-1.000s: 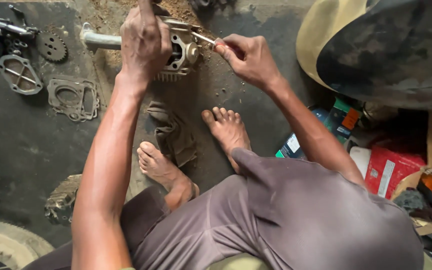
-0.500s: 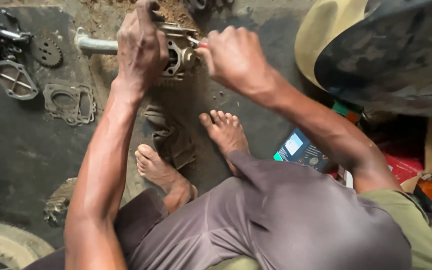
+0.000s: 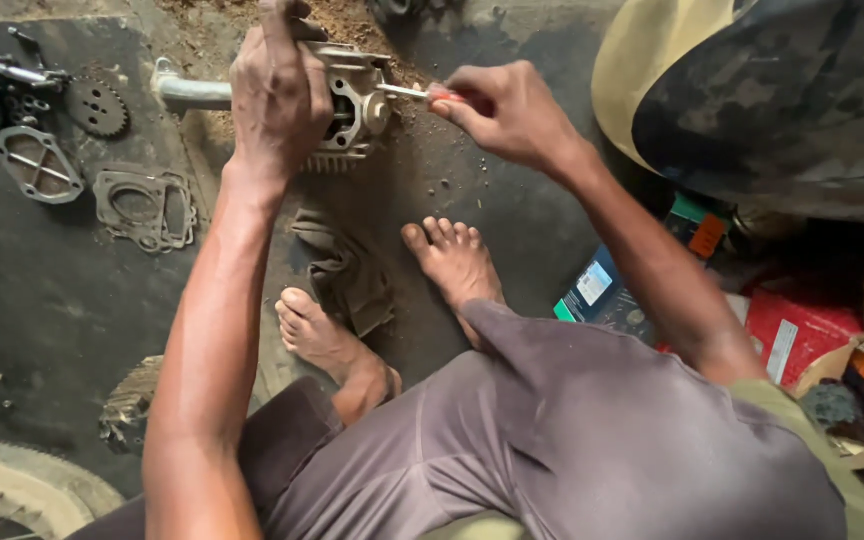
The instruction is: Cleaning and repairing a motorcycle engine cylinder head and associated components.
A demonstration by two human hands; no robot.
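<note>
A finned metal engine cylinder head (image 3: 357,105) stands on the dark floor at the top of the head view. My left hand (image 3: 277,95) grips it from above and holds it steady. My right hand (image 3: 507,110) is closed on a thin screwdriver (image 3: 414,93) with a red handle; its metal tip touches the right side of the cylinder head. A short metal pipe (image 3: 192,92) sticks out to the left of the part. My bare feet (image 3: 452,260) rest on the floor below it.
Flat gaskets (image 3: 144,208), a metal cover plate (image 3: 37,165) and a toothed sprocket (image 3: 97,105) lie at the left. A dirty rag (image 3: 352,275) lies between my feet. A fuel tank (image 3: 772,90) fills the upper right, with boxes (image 3: 802,335) beneath it. A wheel rim (image 3: 22,495) shows bottom left.
My right hand has pulled back to the right, so the screwdriver shaft now shows between it and the cylinder head. The left hand keeps its grip.
</note>
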